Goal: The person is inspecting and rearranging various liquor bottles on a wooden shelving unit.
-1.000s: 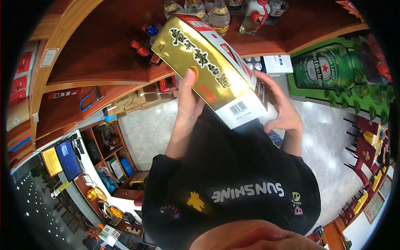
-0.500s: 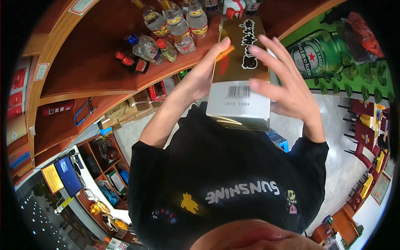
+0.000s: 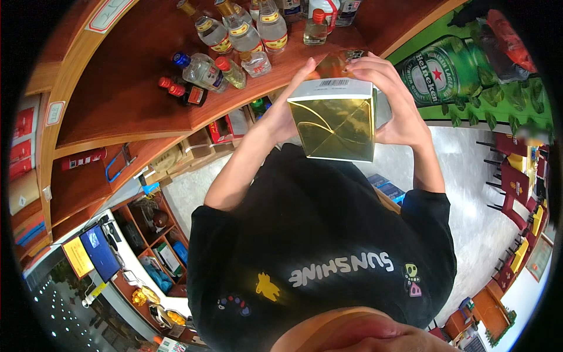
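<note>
You are holding one glossy gold-and-white rectangular cardboard box (image 3: 334,132) in front of your black printed short-sleeved shirt (image 3: 322,217), its gold end facing near, just short of the reddish-brown wooden shelf (image 3: 123,100). Your left hand (image 3: 283,116) is curving along the left side; your right hand (image 3: 400,105) is bending its fingers over the far part, thumb by the right edge. Each grip is opening about box-wide and having hold of it. You are doing best by keeping the pressure even, the palms opposite and the far end clear of glass. Counting, two hands are holding one box; on the shelf, one blue-capped clear glass bottle (image 3: 202,71) and at least three tall clear glass bottles with yellow labels (image 3: 241,35) are standing, some overlapping.
</note>
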Action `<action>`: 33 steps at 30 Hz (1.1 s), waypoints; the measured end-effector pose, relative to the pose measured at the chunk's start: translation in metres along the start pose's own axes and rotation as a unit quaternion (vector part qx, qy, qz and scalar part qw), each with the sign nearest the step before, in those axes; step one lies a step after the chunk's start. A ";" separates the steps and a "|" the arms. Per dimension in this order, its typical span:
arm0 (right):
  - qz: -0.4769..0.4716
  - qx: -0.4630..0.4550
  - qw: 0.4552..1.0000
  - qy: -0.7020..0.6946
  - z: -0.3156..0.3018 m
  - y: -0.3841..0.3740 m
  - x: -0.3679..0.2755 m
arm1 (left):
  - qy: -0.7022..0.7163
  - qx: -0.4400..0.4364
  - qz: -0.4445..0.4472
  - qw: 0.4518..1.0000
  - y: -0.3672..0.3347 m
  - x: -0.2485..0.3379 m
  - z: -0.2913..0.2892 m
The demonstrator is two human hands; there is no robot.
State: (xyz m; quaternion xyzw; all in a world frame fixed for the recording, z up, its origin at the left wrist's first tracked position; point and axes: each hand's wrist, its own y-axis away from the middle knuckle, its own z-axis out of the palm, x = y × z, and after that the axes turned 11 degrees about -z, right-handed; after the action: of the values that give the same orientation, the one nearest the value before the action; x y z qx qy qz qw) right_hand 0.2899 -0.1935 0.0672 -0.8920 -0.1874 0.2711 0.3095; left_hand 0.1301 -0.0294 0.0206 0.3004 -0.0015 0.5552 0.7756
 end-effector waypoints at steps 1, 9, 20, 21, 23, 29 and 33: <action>-0.001 -0.005 1.000 0.007 -0.001 -0.001 0.000 | -0.024 0.003 0.014 1.000 0.002 0.000 0.001; -0.016 0.007 0.996 0.090 -0.041 -0.022 -0.025 | -0.288 -0.013 0.009 0.958 0.049 0.017 0.041; -0.118 -0.073 0.896 0.423 -0.103 -0.076 -0.120 | -0.389 -0.140 0.100 0.905 0.076 0.061 0.140; -0.125 -0.063 0.886 0.442 -0.104 -0.080 -0.128 | -0.349 -0.184 0.117 0.911 0.079 0.056 0.145; -0.125 -0.031 0.875 0.468 -0.112 -0.087 -0.147 | -0.349 -0.227 0.171 0.893 0.080 0.055 0.153; -0.090 0.171 0.887 0.419 -0.144 -0.085 -0.141 | -0.373 -0.244 0.408 0.797 0.112 0.049 0.185; -0.011 0.347 0.938 0.019 -0.129 -0.092 -0.138 | -0.407 -0.203 0.516 0.726 0.137 0.052 0.191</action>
State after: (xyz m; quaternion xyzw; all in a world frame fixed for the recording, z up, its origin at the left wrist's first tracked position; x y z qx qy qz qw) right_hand 0.2445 -0.2528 0.2637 -0.7321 -0.0857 0.2991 0.6060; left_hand 0.0954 -0.0463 0.2577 0.2856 -0.5844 0.6807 0.3369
